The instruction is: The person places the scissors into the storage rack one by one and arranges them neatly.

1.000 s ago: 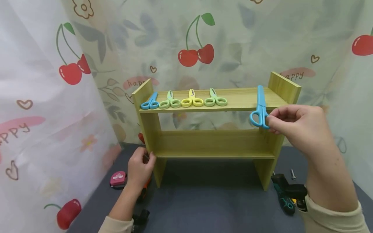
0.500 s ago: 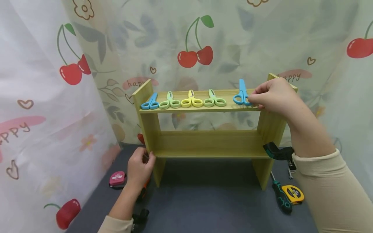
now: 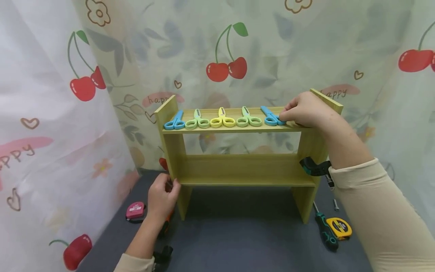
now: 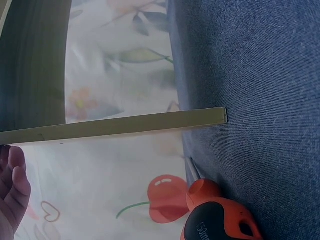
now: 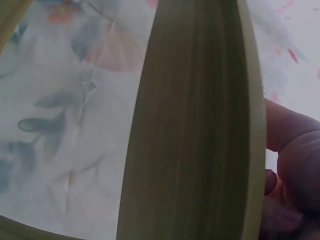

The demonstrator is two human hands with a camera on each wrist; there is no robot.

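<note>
A wooden shelf unit point(image 3: 238, 166) stands on the dark cloth. Its top board carries a row of small scissors: blue point(image 3: 175, 121), green point(image 3: 198, 121), yellow point(image 3: 222, 120), green point(image 3: 249, 119). A second blue pair point(image 3: 270, 118) lies flat at the right end of the row, and my right hand point(image 3: 284, 118) pinches its handle. My left hand point(image 3: 170, 186) grips the front edge of the shelf's left side panel point(image 3: 174, 151), low down. The left wrist view shows that panel edge point(image 4: 125, 126) with my fingers point(image 4: 12, 190) beside it. The right wrist view is filled by a shelf board point(image 5: 195, 125).
A pink tape measure point(image 3: 135, 210) and an orange-handled tool point(image 4: 215, 215) lie by the left leg. A green-black screwdriver point(image 3: 325, 230), a yellow tape measure point(image 3: 340, 227) and a screw point(image 3: 335, 205) lie by the right leg. Cherry-print curtains close in behind and on both sides.
My right hand carried the blue scissors from in front of the shelf's right end up onto the top board and laid them flat beside the green pair. The left hand stayed put.
</note>
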